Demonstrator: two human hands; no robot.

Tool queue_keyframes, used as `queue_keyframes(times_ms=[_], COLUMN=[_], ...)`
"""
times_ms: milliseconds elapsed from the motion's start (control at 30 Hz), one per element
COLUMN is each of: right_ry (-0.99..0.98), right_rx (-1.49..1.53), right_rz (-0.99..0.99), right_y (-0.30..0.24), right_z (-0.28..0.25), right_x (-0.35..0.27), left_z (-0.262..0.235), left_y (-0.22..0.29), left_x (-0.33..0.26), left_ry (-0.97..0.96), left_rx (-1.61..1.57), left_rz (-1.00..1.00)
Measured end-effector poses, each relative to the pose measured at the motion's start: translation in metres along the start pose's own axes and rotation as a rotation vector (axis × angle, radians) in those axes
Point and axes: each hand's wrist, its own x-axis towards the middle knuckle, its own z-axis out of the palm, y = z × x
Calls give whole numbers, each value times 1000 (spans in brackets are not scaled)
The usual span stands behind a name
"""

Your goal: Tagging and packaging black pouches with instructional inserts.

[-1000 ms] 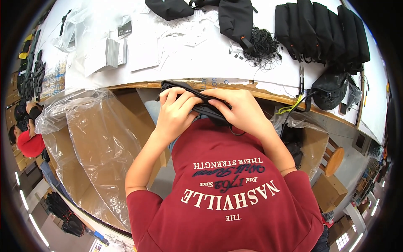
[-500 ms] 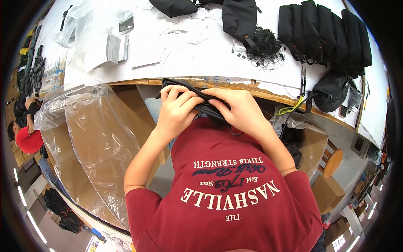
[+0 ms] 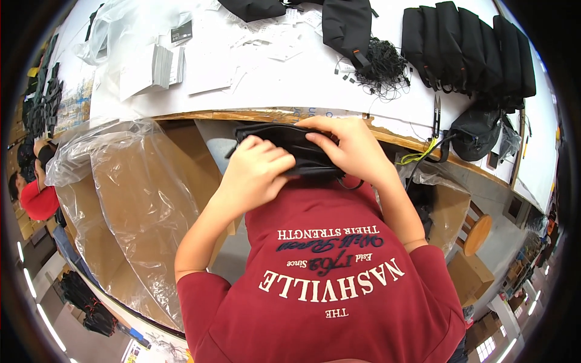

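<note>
In front of my belly, below the table edge, a black pouch (image 3: pixel 289 138) is held with its mouth spread apart, so the dark inside shows. My left hand (image 3: pixel 255 172) is closed on its near left side, fingers curled over the rim and partly hidden in the opening. With thumb and fingers, my right hand (image 3: pixel 356 145) grips the right end of the pouch. A thin black loop (image 3: pixel 352 183) hangs from that end against my red shirt.
On the white table (image 3: pixel 236 100) lie a stack of cards (image 3: pixel 158 68), tangled black cords (image 3: pixel 387 66), a row of black pouches (image 3: pixel 469 48) and scissors (image 3: pixel 437 118). Cartons under plastic film (image 3: pixel 130 199) stand at left. Another person in red (image 3: pixel 40 199) is at far left.
The pouch has gone from folded narrow to spread wide at its mouth. My left hand has moved down, toward me, and its fingers have curled into the opening; my right hand has moved slightly.
</note>
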Motion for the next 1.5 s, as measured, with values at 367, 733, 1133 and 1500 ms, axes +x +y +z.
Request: queue_keyframes(times_ms=[367,733,1133,1500], right_ry=[-412,-498,39,653], right_rx=[656,326,1340,1563], right_rz=[119,95,61,152], right_y=[34,38,46,37], right_z=[-8,-27,-62,-1], right_x=[5,-42,-41,31], left_z=[-39,-18,-4,-2], left_y=[-3,-30,-30,-9], left_x=[-11,-39,-49,-34], left_ry=[-379,-125,-375,-431], left_rx=[-681,-1065,-1181,-888], left_rz=[-435,-666,-561,-390])
